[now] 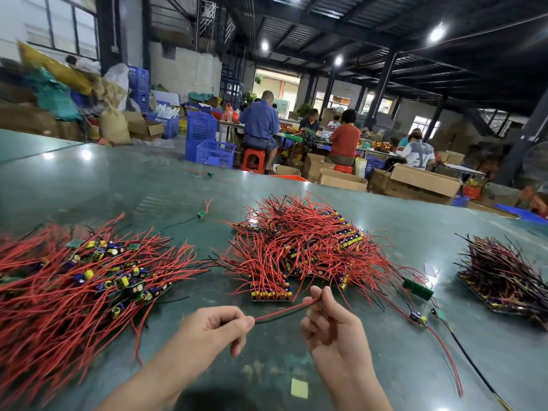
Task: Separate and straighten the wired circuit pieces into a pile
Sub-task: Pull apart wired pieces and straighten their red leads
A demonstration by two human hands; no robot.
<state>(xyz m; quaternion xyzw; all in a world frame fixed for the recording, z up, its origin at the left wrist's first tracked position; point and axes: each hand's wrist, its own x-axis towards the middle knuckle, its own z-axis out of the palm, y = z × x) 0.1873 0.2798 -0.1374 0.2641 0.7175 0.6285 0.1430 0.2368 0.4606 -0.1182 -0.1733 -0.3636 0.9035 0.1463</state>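
1. Wires (283,313), one red and one black, are stretched taut between the left hand (219,329) and right hand (329,321), both pinching them.
2. Tangled heaps (299,247) are spread over the green table (400,366).
3. Seated workers (261,126) are seen behind.

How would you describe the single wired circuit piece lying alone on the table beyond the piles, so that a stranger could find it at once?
Start at the big tangled heap of red wires in the middle of the green table. Look just left of its far edge, across a strip of bare table: there lies a small green circuit piece. Unlike the heaped pieces, it lies alone, with a short red wire curling up and a thin black wire trailing left.
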